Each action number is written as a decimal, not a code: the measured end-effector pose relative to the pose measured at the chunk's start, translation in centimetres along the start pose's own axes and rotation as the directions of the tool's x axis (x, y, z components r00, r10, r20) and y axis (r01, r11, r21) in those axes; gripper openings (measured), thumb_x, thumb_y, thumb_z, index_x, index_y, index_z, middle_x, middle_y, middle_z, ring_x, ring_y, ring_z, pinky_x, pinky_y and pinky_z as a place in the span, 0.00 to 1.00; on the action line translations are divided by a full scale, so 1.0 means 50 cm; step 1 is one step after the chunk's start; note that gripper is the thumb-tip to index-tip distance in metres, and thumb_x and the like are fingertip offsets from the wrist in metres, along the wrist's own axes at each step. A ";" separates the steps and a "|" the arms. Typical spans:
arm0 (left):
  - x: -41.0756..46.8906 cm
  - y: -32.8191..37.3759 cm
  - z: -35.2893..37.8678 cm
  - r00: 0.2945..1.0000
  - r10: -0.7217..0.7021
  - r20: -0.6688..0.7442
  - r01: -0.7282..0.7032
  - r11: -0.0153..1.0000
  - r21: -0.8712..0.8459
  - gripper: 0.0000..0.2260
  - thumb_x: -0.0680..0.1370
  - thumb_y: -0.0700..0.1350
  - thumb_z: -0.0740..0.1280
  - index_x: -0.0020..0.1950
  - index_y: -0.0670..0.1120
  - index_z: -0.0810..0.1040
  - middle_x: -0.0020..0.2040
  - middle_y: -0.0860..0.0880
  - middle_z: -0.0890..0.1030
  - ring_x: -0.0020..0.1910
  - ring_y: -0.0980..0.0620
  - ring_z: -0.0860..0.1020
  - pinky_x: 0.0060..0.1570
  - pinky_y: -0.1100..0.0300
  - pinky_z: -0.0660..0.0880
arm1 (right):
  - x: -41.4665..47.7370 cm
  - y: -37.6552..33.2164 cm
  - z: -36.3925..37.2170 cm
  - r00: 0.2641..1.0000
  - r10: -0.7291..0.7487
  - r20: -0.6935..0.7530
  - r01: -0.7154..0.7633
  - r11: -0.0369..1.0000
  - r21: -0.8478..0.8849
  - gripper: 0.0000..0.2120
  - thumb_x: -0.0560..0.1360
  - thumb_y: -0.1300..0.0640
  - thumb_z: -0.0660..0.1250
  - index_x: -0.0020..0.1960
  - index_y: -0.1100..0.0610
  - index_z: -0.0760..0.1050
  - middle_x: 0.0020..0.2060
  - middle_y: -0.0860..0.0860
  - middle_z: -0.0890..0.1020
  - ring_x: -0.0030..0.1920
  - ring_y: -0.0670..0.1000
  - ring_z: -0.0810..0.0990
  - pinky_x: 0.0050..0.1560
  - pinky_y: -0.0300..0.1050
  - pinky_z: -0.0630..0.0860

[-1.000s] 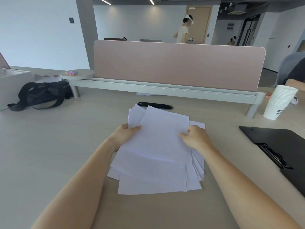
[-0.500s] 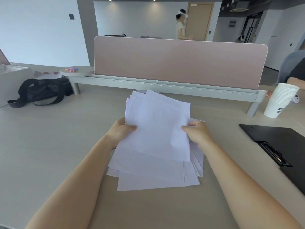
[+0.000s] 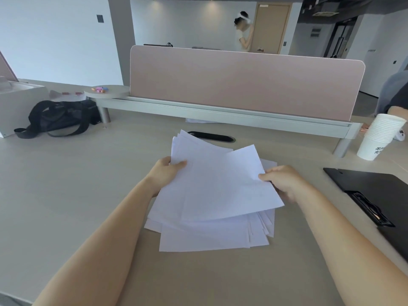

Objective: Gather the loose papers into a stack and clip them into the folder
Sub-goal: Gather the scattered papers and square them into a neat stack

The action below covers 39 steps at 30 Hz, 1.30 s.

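The gathering step is in hand, and nothing has been clipped yet. The loose papers (image 3: 220,195) lie fanned and askew in the middle of the desk (image 3: 66,195), just short of the dark cable slot (image 3: 212,136) near its far edge. The lower sheets rest flat on the desk, while the upper ones are raised a little between the hands. The left hand (image 3: 165,171) grips the left edge of the raised bunch, thumb curled on top and fingers hidden beneath. The right hand (image 3: 284,182) pinches the right edge of the topmost sheet between thumb and curled fingers. That sheet is skewed, its far corner pointing away to the right. The black folder (image 3: 379,191) lies open and flat toward the desk's right edge, well apart from the papers, its clip (image 3: 368,208) bare. A stack of paper cups (image 3: 379,138) stands beyond it at the far right corner. The next move probably calls for sliding the fingers under the whole pile, lifting it and tapping its edges on the desk until the sheets square up. Only then can it be carried to the clip, and the thin sheets may well slip or crease if squeezed unevenly. Compared with half a second ago, the held sheets sit lower and flatter, so the cable slot they covered shows again. The top sheet has also swung out to the right, leaving the fan wider.
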<state>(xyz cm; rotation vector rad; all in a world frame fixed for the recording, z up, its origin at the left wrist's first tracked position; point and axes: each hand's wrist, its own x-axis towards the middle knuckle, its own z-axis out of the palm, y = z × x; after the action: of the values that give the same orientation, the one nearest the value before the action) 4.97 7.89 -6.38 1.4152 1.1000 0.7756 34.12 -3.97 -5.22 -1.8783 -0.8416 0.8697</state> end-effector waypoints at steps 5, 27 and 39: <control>0.005 -0.003 0.004 0.997 -0.001 0.083 -0.002 0.999 0.037 0.14 0.73 0.41 0.76 0.57 0.42 0.81 0.50 0.44 0.87 0.45 0.44 0.87 0.41 0.54 0.82 | -0.026 0.028 0.071 0.996 -0.077 -0.053 0.070 0.991 -0.116 0.04 0.68 0.62 0.71 0.37 0.62 0.78 0.35 0.60 0.83 0.34 0.55 0.80 0.38 0.48 0.77; 0.010 -0.006 -0.014 0.989 -0.144 0.018 0.144 0.989 -0.038 0.20 0.76 0.31 0.61 0.68 0.40 0.71 0.57 0.38 0.82 0.46 0.39 0.84 0.38 0.51 0.82 | 0.012 -0.028 0.016 0.944 0.300 0.136 -0.326 0.906 0.268 0.09 0.74 0.53 0.70 0.46 0.57 0.74 0.35 0.51 0.75 0.31 0.50 0.71 0.30 0.40 0.69; 0.010 -0.007 -0.012 0.988 -0.154 0.012 0.154 0.988 -0.012 0.19 0.76 0.30 0.60 0.66 0.40 0.73 0.57 0.38 0.82 0.46 0.39 0.84 0.39 0.50 0.81 | 0.018 -0.037 0.051 0.978 0.118 -0.171 -0.125 0.992 -0.030 0.04 0.68 0.64 0.61 0.43 0.59 0.68 0.40 0.55 0.72 0.38 0.56 0.70 0.37 0.47 0.73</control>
<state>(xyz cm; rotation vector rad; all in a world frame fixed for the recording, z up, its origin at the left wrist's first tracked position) 4.51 8.57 -6.70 1.3054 1.1793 0.6620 32.12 -1.42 -4.72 -2.0243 -0.6512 0.7590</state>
